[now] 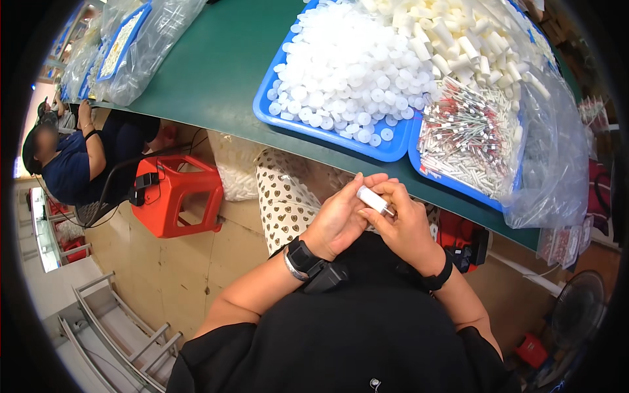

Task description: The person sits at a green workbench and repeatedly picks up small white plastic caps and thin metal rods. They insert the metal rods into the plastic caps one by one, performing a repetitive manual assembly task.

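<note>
Nearest, wearing a black top, with a dark wristband on each forearm. Both hands meeting above the lap, just short of the green table (216,65) edge. Left hand (337,219) cupping from the left, thumb and fingertips closing around the near end of a small white tube (372,200). Right hand (406,226) pinching the same tube from the right, fingers curling over its far end. Tube lying tilted between the two grips, clamped by both, held clear of the table and touching nothing else.

Just beyond the hands, hanging under the table edge, a cream bag (285,203) patterned with small dark hearts. Left of it, standing on the floor, a red plastic stool (180,196).

Further out, resting on the table, a blue tray (327,134) heaped with round white caps (347,72). Touching its right side, a second blue tray (452,180) lined with clear plastic film, holding thin white sticks (468,134) with red and green markings and, behind them, a pile of white tubes (458,39).

Farthest left on the table, lying in clear plastic bags (137,46), flat blue-edged rectangular cards with pale faces. Seated beyond the stool, another person (72,157) in dark blue.
</note>
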Available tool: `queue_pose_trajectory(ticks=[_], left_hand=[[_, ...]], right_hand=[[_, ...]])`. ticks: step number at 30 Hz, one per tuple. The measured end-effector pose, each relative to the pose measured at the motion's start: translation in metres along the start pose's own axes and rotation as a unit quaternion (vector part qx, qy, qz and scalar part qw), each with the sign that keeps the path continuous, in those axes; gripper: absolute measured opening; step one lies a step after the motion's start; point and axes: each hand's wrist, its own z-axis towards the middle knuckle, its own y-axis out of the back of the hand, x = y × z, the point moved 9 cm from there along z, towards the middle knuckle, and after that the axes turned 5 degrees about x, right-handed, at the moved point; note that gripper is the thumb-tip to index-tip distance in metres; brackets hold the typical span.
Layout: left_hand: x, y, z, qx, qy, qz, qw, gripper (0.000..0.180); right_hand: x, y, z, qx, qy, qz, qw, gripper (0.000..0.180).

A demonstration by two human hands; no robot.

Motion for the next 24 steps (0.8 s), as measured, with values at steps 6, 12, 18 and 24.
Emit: queue_pose_trajectory(ticks=[6,12,18,24], left_hand=[[-0.015,0.029,-0.009,-0.089,-0.049,0.022,0.995,0.035],[-0.07,0.058,-0.036,-0.186,-0.177,0.077,0.963,0.024],[-0.09,-0.006,-0.024,-0.085,-0.202,0.198,0.956,0.021],[-0.108,-0.085,-0.001,-0.081,-0.332,0.715,0.611,0.015]], right_hand=[[-0.005,-0.01,-0.009,0.042,0.008,-0.052,0.998,0.026],[-0.063,-0.035,-0.024,0.134,-0.084,-0.06,0.986,0.035],[-0.024,-0.016,-0.018,0.19,-0.023,-0.111,0.975,0.038],[0.021,0.096,0.003,-0.052,0.08,-0.245,0.965,0.011]])
